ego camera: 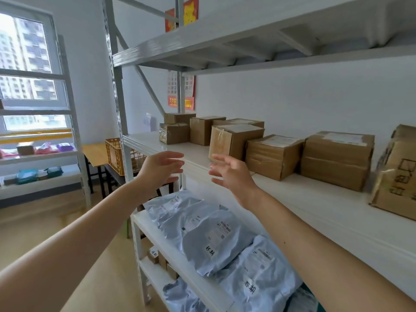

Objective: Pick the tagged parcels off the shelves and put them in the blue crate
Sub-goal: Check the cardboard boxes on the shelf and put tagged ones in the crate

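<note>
Both my arms reach toward a white metal shelf (315, 206). My left hand (161, 168) and my right hand (229, 174) are raised in front of its edge, palms facing each other, fingers spread and holding nothing. Several brown cardboard boxes stand in a row on this shelf; the nearest to my hands is a taped box (234, 140), just beyond my right fingertips. On the shelf below lie several grey-blue plastic mailer bags (209, 235) with white labels. No blue crate is in view.
An orange crate (114, 154) sits on a wooden table (94, 153) left of the shelf post (122, 122). A second rack (45, 154) by the window holds small packages. An upper shelf (225, 41) overhangs. Small boxes (157, 257) sit on a lower shelf.
</note>
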Motion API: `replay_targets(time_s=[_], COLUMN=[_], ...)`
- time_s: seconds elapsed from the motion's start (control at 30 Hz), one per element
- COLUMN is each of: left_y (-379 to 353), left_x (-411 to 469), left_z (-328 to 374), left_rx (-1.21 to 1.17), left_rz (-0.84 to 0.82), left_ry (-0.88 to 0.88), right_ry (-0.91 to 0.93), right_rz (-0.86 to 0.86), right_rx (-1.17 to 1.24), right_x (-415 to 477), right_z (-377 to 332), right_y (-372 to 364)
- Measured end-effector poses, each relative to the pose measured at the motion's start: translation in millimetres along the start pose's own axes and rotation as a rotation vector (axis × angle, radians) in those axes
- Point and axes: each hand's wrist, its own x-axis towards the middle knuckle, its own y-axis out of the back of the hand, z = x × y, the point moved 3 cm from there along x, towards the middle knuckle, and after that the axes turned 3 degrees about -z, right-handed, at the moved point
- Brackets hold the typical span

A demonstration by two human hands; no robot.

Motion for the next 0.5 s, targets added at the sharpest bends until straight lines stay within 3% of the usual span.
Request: replay_targets(time_s=[0.5], left_y=[152.9], left_x=[206.9], left_z=[-23.6], left_rx=[0.025], left_rz=[-0.106], left_ry=[-0.074], right_ry=[0.034], right_rz=[0.133], right_rx=[-0.032], right_x=[193.8], right_z=[-3.0], right_y=[-113.0])
